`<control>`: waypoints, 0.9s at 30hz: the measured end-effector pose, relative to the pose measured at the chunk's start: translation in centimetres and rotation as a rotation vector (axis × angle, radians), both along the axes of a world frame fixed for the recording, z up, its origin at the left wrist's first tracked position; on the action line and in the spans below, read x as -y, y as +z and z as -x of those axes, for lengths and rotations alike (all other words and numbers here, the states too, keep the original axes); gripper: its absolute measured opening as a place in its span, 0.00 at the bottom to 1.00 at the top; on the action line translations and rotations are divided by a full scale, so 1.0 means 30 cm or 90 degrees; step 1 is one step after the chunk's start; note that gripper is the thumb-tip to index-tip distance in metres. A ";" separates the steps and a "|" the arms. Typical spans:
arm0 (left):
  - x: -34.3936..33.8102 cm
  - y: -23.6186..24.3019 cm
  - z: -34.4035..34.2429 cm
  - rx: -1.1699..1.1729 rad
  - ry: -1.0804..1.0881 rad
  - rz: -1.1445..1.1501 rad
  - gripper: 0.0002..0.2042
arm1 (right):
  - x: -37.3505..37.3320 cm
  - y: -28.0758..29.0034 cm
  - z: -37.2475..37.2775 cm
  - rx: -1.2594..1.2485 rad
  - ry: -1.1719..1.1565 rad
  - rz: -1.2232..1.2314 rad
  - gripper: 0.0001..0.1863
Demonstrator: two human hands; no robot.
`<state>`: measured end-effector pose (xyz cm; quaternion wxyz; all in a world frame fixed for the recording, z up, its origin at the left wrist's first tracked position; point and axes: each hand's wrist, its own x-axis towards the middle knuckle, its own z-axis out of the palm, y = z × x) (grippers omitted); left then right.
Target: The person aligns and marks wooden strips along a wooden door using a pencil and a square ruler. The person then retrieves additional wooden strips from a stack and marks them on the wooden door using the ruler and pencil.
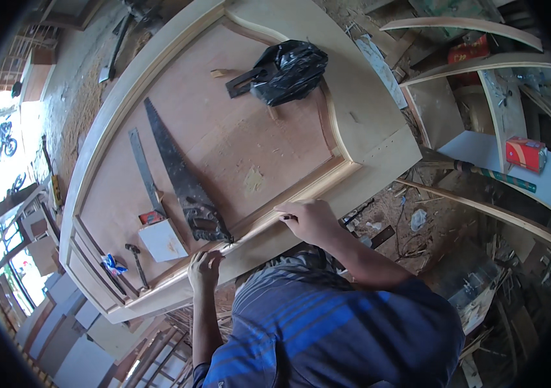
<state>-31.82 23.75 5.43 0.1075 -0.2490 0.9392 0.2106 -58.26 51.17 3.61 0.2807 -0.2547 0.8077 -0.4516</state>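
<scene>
At the far left of the pale wooden door point(379, 139), which lies flat, a small hammer point(137, 262) with a dark head rests on the frame beside a scrap of blue wrapper point(113, 264). Next come a white rectangular block point(162, 240) and a long grey metal rule point(145, 169). A handsaw point(181, 174), its blade dark and rusty, its handle black, lies across the reddish plywood panel point(236, 123). The left hand point(204, 268) pinches a thin, light wooden moulding strip point(269, 216) at its lower end; the strip lies along the panel's near edge against the frame. The right hand point(311, 220) presses down on the same strip further along, fingers curled over it. Beyond sits a crumpled, glossy black plastic bag point(288, 71).
</scene>
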 end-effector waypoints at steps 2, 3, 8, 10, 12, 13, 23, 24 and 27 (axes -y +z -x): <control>-0.004 -0.001 -0.008 -0.017 0.021 -0.006 0.04 | 0.033 -0.046 -0.060 -0.041 0.002 -0.023 0.11; -0.005 -0.001 -0.015 -0.023 0.035 -0.002 0.04 | 0.040 -0.059 -0.074 -0.046 0.016 -0.018 0.11; -0.003 0.006 -0.031 -0.048 0.015 -0.011 0.04 | 0.047 -0.077 -0.097 -0.054 0.046 -0.152 0.09; 0.003 0.002 -0.039 -0.064 0.015 -0.012 0.05 | 0.038 -0.085 -0.085 -0.032 0.043 -0.128 0.12; 0.014 -0.016 -0.058 -0.060 0.015 -0.003 0.06 | 0.051 -0.039 -0.075 -0.009 0.059 -0.137 0.13; 0.020 -0.030 -0.066 -0.071 0.007 -0.001 0.06 | 0.051 -0.018 -0.080 0.018 0.055 -0.155 0.15; 0.200 -0.085 -0.291 -0.161 -0.077 -0.031 0.13 | 0.114 -0.037 -0.138 -0.105 0.078 -0.246 0.15; 0.252 -0.048 -0.359 -0.144 -0.036 -0.033 0.14 | 0.106 -0.052 -0.134 -0.114 0.084 -0.261 0.15; 0.458 -0.013 -0.637 -0.162 0.042 -0.023 0.16 | 0.062 -0.096 -0.105 -0.088 0.083 -0.265 0.14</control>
